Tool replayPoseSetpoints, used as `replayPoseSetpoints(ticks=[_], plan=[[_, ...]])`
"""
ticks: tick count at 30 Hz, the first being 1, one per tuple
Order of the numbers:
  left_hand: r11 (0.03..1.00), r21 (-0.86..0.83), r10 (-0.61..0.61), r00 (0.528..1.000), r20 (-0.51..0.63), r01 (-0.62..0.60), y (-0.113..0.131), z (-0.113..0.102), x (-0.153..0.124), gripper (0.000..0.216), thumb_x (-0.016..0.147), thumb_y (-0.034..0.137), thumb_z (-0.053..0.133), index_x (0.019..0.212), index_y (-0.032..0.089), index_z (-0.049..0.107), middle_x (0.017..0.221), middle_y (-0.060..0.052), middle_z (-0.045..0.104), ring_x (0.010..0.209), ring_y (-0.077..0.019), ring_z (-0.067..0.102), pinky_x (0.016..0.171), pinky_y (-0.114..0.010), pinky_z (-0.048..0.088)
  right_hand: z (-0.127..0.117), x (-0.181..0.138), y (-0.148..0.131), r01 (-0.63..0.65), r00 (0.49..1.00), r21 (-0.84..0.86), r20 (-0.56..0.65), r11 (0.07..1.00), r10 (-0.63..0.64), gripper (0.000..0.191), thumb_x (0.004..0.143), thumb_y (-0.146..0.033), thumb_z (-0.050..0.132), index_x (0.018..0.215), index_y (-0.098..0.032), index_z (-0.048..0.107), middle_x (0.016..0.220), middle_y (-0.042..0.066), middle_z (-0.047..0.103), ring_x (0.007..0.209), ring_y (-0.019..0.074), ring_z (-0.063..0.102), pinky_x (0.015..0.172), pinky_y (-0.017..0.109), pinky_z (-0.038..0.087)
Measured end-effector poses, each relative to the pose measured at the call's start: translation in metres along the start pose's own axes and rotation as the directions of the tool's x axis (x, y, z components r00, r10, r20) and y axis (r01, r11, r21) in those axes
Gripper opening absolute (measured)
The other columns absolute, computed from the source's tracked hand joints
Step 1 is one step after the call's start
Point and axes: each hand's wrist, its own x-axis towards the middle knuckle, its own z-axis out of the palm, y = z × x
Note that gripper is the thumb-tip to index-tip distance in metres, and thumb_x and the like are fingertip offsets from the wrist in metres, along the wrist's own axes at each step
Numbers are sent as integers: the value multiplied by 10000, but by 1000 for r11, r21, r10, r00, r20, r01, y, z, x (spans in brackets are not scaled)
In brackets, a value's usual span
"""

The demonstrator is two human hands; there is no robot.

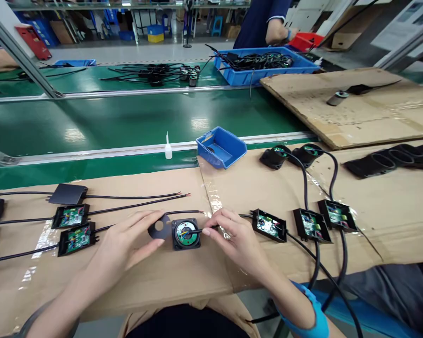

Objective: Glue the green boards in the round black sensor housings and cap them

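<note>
While the left hand (136, 234) is pinching a black disc (165, 227) by its edge between thumb and fingers, the right hand (234, 237) is grasping a black cable (196, 231) close to a square black housing (186, 234). Both grips are closing on something, neither is loose; how hard, can't tell. Disc is hovering just beside the housing's left edge; touching or not, can't tell. Edge hold is probably for leaving its hole uncovered. Housing is lying flat on the cardboard (141, 286) between the hands, open face up, presumably so its round green board (188, 241) is showing. Cable is likely being pinched so it isn't flopping across that board. Right of the right hand, an open black box (269, 226) is sitting board-up, seemingly for easy access, with two similar boxes (312, 226) beyond. Blue bin (211, 157) and white bottle (168, 150) are standing farther back, likely so they aren't crowding the hands.
</note>
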Motion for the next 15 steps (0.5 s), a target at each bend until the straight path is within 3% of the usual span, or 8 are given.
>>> replayPoseSetpoints(ticks=[2, 5, 15], plan=[[995, -96, 35, 999, 24, -33, 13, 0, 14, 345, 966, 299, 558, 1298, 209, 538, 1259, -88, 614, 1138, -209, 628, 951, -302, 542, 0, 0, 0, -1, 1000, -5, -8, 1000, 1, 126, 952, -223, 580, 852, -185, 646, 833, 44, 635, 799, 166, 601, 729, 286, 451], [984, -164, 82, 993, 80, -68, 28, 8, 27, 341, 965, 223, 527, 1305, 201, 530, 1195, -96, 622, 1084, -199, 636, 893, -298, 563, -1, 0, 0, 2, 1000, 0, -9, 1000, -2, 151, 965, -245, 563, 850, -183, 639, 834, 47, 634, 796, 165, 600, 722, 286, 446], [983, -110, 153, 988, 25, -150, 33, 24, 24, 175, 957, 176, 578, 1112, 197, 658, 1266, -107, 585, 1084, -228, 579, 865, -377, 569, 0, 2, 1, 30, 999, 51, -26, 998, -28, 106, 943, -198, 600, 841, -183, 628, 816, 20, 624, 774, 140, 583, 716, 280, 412]])
